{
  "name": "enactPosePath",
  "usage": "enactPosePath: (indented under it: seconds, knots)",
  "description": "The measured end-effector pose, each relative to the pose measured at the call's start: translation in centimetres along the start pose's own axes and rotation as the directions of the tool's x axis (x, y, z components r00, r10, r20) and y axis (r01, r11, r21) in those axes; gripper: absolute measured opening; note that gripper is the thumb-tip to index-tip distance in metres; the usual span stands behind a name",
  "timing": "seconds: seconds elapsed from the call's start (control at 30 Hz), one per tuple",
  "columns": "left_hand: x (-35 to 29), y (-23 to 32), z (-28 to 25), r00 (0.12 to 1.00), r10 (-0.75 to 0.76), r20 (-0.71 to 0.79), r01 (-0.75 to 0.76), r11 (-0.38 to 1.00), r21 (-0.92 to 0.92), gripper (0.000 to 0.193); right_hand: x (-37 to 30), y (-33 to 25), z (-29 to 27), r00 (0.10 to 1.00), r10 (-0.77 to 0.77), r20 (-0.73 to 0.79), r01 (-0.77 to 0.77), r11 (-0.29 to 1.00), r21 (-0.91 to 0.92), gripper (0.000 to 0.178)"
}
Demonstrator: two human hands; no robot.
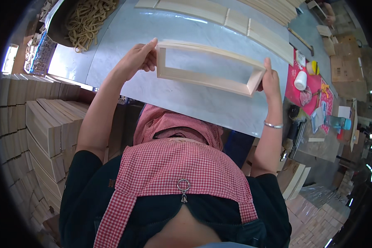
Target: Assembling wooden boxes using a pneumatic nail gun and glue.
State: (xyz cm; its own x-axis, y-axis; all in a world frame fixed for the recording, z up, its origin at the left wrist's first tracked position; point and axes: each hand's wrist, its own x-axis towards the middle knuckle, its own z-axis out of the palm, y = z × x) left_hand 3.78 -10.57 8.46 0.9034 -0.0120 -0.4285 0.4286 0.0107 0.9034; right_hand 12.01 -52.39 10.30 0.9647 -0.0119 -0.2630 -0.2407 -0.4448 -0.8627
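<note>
A long rectangular wooden frame (206,82) of pale bare wood, open through its middle, is held up over the table. My left hand (141,58) grips its left end, thumb along the upper corner and fingers curled at the side. At the other end my right hand (270,79) clasps the short side, thumb pointing up and the other fingers partly hidden. The frame is tilted, its right end lower in view than its left. Beneath it lies the light grey marbled tabletop (124,31).
Thin wooden boards (231,20) lie along the far side. A bin of tan rubber bands (89,22) sits far left. At right are a hammer (304,43), a white bottle (300,80) and a yellow tape roll (313,67). Stacked wooden boxes (45,128) stand at left.
</note>
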Motion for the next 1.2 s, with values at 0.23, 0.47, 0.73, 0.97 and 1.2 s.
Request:
enactPosePath:
  seconds: [0.23, 0.47, 0.73, 0.97, 1.2]
  knots:
    - [1.3, -1.7, 2.6, 0.998, -0.032, -0.053, 0.036, 0.996, 0.083, 0.05, 1.4, 3.9, 0.9, 0.997, 0.08, 0.008, -0.078, 0.992, -0.097, 0.072]
    - [1.2, -2.4, 2.0, 0.999, 0.015, 0.05, -0.022, 0.991, 0.132, 0.035, 1.0, 4.9, 0.7, 0.996, -0.011, 0.094, 0.015, 0.999, -0.046, 0.07]
    - [0.3, -1.7, 2.1, 0.997, 0.039, 0.061, -0.047, 0.99, 0.132, 0.03, 0.7, 5.1, 0.4, 0.996, 0.007, 0.093, -0.011, 0.999, 0.033, 0.067]
    - [0.2, -0.9, 2.3, 0.948, 0.318, -0.013, -0.318, 0.948, 0.015, 0.039, -0.1, 3.4, 0.8, 0.954, -0.301, -0.009, 0.297, 0.937, 0.182, 0.061]
    - [-0.4, -1.1, 3.1, 0.908, 0.396, -0.137, -0.412, 0.902, -0.126, 0.039, -0.5, 4.3, 1.7, 0.852, -0.511, -0.113, 0.522, 0.844, 0.125, 0.052]
